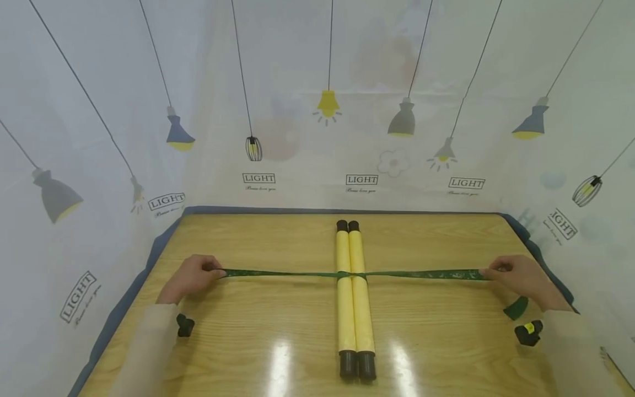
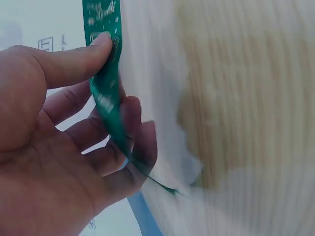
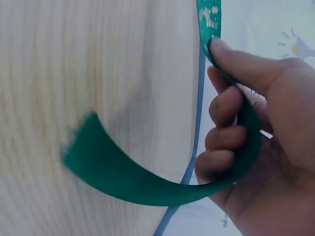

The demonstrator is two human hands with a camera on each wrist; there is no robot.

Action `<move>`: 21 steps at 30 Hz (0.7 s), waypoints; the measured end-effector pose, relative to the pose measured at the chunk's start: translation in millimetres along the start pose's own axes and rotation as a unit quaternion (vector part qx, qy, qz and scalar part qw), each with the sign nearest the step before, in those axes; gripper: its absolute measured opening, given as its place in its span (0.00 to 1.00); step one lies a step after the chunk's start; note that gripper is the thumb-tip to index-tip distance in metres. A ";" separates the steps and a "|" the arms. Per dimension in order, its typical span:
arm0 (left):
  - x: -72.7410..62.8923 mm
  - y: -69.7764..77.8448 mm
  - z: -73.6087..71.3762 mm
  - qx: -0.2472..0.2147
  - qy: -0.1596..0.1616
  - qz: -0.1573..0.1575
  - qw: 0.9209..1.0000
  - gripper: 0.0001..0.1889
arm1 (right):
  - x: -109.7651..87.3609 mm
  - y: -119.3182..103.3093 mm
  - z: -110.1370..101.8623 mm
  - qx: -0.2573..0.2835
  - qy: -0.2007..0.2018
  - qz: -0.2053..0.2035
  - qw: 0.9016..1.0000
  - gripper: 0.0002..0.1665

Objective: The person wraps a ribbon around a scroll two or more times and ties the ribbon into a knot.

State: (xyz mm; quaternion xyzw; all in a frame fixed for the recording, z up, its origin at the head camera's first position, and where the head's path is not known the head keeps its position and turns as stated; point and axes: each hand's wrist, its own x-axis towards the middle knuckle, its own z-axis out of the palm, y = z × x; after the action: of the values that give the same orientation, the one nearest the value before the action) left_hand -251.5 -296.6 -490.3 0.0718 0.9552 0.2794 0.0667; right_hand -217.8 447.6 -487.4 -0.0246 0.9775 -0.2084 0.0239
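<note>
Two yellow tubes [image 1: 344, 309] with dark end caps lie side by side on the wooden table. A green ribbon [image 1: 416, 274] with pale printed marks goes round both near their middle, crossing on top. My left hand [image 1: 195, 275] pinches one end of it out at the left, between thumb and fingers; a narrow tail hangs past the fingers in the left wrist view. Out at the right, my right hand [image 1: 518, 278] pinches the other end, and a wide tail [image 3: 142, 184] curls away below the palm in the right wrist view. The ribbon runs nearly straight between both hands.
A small black object [image 1: 185, 325] sits beside the left sleeve, and another with a yellow label [image 1: 528, 332] lies by the right sleeve. White sheeting [image 1: 307, 66] printed with lamps stands behind and on both sides, with a blue border [image 1: 297, 210] along the table's edge.
</note>
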 end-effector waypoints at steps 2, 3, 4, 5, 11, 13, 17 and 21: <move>-2.1 -4.1 -1.3 0.013 0.010 -0.003 1.000 0.08 | -1.9 6.7 -1.6 -0.002 0.000 0.008 1.000 0.26; -3.4 -5.8 -1.7 0.019 0.013 -0.006 1.000 0.07 | -3.1 9.3 -2.4 -0.003 0.001 0.011 1.000 0.27; -4.7 -7.5 -2.0 0.023 0.014 -0.009 1.000 0.07 | -4.7 11.6 -3.5 -0.002 0.001 0.014 1.000 0.27; -6.3 -9.0 -2.1 0.028 0.018 -0.011 0.999 0.06 | -6.4 13.9 -4.5 -0.005 0.005 0.014 1.000 0.26; -16.6 -16.5 -3.9 0.075 0.062 -0.016 0.995 0.04 | -20.3 24.9 -11.3 -0.022 0.043 0.007 0.999 0.22; -20.6 -18.8 -4.6 0.097 0.085 -0.011 0.992 0.05 | -24.4 26.9 -13.4 -0.022 0.047 0.008 0.999 0.23; -28.5 -20.8 -7.7 0.125 0.102 -0.014 0.987 0.08 | -29.5 27.0 -17.4 -0.016 0.041 0.014 0.999 0.24; -31.8 -11.8 -13.9 0.108 0.061 -0.019 0.992 0.17 | -30.9 25.3 -21.7 -0.016 0.025 0.016 0.999 0.25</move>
State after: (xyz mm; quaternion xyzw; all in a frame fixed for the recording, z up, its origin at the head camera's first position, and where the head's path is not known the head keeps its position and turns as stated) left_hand -223.8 -319.2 -482.3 0.0433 0.9833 0.1769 0.0052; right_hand -189.2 481.2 -476.8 -0.0039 0.9812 -0.1928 0.0020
